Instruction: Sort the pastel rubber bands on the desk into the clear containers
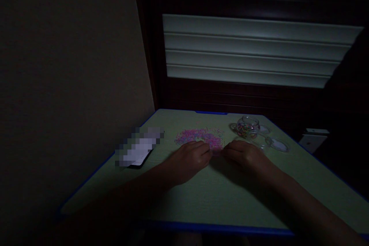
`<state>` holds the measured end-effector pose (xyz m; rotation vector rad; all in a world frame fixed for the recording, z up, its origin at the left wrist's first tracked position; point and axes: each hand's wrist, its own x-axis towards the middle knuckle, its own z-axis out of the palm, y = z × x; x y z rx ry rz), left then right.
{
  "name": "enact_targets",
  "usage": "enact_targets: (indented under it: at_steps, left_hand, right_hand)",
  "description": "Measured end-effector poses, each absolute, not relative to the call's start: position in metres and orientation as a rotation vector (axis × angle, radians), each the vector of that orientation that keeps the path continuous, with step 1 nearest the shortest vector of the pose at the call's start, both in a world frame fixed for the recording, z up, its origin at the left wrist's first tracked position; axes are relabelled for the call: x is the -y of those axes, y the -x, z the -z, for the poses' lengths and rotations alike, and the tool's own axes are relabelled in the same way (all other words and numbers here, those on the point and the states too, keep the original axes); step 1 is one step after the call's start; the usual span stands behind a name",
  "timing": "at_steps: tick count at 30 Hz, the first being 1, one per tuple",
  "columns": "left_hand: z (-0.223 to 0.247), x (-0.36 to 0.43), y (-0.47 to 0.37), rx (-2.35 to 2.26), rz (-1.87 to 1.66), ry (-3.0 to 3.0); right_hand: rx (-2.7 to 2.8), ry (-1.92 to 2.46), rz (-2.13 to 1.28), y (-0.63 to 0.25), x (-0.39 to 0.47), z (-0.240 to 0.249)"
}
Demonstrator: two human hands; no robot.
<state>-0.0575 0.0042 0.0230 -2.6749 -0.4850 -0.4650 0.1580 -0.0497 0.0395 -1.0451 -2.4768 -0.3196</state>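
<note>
On the table a loose pile of tiny pink and multicoloured pieces, which look like small rubber bands [198,135], is spread out in front of me. My left hand [194,157] rests at the near edge of the pile, its fingers curled and pinched together. Close to it on the right, my right hand [245,155] is closed too, fingertips pointing at the left hand. Between the two hands a pinkish patch [216,152] shows. The dim light and my own fingers hide what either hand holds.
Behind my right hand stands a clear jar [248,127] with colourful small pieces inside. Clear round lids or dishes [279,145] lie beside it. A phone-like slab [141,157], partly blurred out, lies at left. The pale table [184,200] has blue edging; a wall [86,65] adjoins its left side.
</note>
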Motion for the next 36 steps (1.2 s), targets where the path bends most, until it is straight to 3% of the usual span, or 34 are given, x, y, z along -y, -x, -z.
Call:
enact_targets:
  at_steps: [21, 27, 36]
  left_hand:
    - [-0.022, -0.006, 0.058, 0.494, 0.477, 2.743]
    - [-0.024, -0.009, 0.059, 0.527, 0.454, 2.724]
    - [-0.024, -0.013, 0.062, 0.563, 0.453, 2.699]
  right_hand:
    - [2.472, 1.130, 0.338, -0.154, 0.050, -0.037]
    - [2.394, 1.302, 0.599, -0.163, 0.046, -0.040]
    - [2.000, 1.937, 1.034, -0.191, 0.052, -0.056]
